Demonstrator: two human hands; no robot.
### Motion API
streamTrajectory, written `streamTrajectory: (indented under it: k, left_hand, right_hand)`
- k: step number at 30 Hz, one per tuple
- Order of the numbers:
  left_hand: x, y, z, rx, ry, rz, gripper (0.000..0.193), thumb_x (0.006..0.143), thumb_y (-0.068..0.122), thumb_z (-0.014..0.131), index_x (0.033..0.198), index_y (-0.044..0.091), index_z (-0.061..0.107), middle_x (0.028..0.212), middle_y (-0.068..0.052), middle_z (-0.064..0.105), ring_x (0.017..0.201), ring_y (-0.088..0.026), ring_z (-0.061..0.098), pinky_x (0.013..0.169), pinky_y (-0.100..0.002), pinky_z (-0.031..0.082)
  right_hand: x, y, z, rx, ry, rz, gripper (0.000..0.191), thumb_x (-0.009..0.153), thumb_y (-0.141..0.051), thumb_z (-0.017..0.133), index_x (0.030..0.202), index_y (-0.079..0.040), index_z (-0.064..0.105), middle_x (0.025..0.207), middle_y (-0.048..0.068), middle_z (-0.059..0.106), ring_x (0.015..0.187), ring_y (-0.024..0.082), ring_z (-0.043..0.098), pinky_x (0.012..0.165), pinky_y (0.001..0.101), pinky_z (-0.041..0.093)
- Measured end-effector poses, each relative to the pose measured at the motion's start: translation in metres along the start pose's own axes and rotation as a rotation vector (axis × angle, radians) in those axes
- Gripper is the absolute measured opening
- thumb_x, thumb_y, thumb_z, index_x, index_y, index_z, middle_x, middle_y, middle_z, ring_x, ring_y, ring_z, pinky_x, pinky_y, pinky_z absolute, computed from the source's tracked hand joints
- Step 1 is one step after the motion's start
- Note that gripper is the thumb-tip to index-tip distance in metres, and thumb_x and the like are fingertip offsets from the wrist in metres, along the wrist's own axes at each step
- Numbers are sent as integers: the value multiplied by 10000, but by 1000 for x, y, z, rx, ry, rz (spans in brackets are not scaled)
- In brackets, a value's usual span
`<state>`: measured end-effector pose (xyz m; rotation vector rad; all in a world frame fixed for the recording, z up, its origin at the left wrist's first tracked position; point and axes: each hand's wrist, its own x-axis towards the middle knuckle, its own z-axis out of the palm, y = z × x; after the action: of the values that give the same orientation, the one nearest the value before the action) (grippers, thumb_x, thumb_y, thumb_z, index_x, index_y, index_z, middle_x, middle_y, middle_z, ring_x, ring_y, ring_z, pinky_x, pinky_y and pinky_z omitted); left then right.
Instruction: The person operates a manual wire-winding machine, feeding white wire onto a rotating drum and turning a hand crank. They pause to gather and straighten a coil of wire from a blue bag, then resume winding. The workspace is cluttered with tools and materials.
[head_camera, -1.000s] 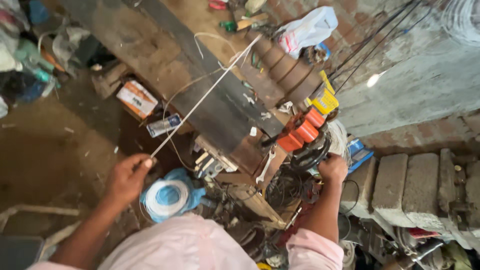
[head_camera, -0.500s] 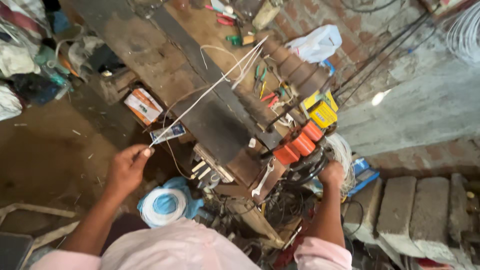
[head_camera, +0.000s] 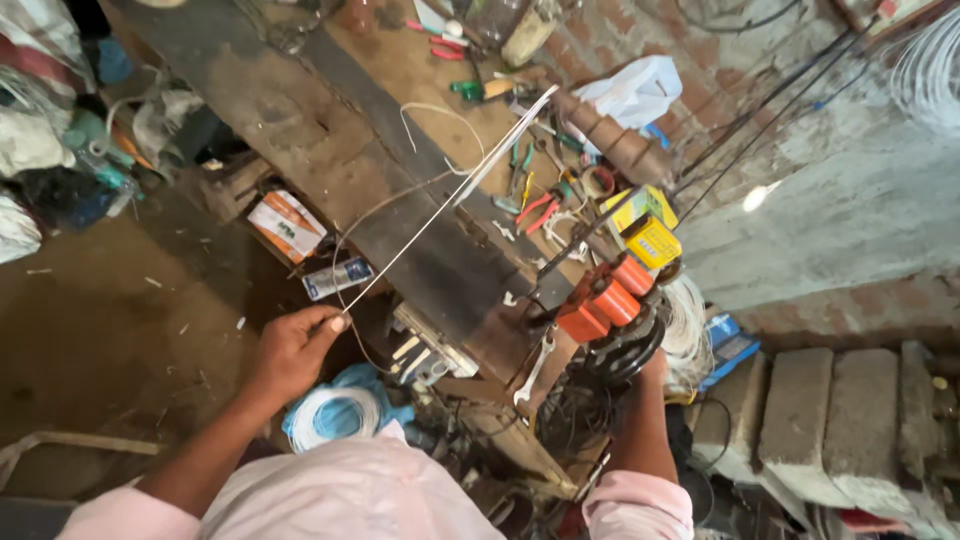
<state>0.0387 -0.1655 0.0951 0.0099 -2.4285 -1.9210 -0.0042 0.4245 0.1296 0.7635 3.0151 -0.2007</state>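
My left hand (head_camera: 295, 350) pinches the near end of a thin white wire (head_camera: 450, 200) that runs taut up and to the right across a dark wooden workbench (head_camera: 330, 150) to a stepped brown wooden former (head_camera: 610, 140). My right hand (head_camera: 652, 368) is mostly hidden behind a black round handle (head_camera: 620, 350), just below an orange stepped block (head_camera: 600, 300), and seems to grip the handle. A coil of white wire on a blue bag (head_camera: 335, 415) lies below my left hand.
Pliers and screwdrivers with red and green handles (head_camera: 530, 190) lie on the bench. A yellow box (head_camera: 650, 240), a white plastic bag (head_camera: 635, 90) and a spanner (head_camera: 535, 365) are nearby. Grey concrete blocks (head_camera: 830, 420) stand at the right; cloth heaps (head_camera: 40, 140) at the left.
My left hand has drawn the wire back and slightly down, away from the bench. The view has shifted so more of the bench top and tools shows. My right hand stays at the handle.
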Motion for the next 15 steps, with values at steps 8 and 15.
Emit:
streamTrajectory:
  k: [8, 15]
  left_hand:
    - [14, 0, -2, 21, -26, -71, 273, 949, 272, 689, 1067, 41, 775, 623, -93, 634, 564, -122, 517, 539, -334, 449]
    - [29, 11, -7, -57, 34, 80, 258, 971, 247, 664, 1067, 23, 748, 655, -63, 633, 600, -87, 544, 559, -306, 471]
  right_hand:
    - [-38, -8, 29, -109, 73, -192, 512, 792, -454, 688, 1192, -135, 709, 1137, 170, 741, 1087, 397, 691, 833, 514, 566]
    - [-73, -4, 35, -140, 52, 71, 485, 744, -476, 749, 1059, -109, 767, 1080, 224, 744, 1079, 409, 691, 892, 518, 557]
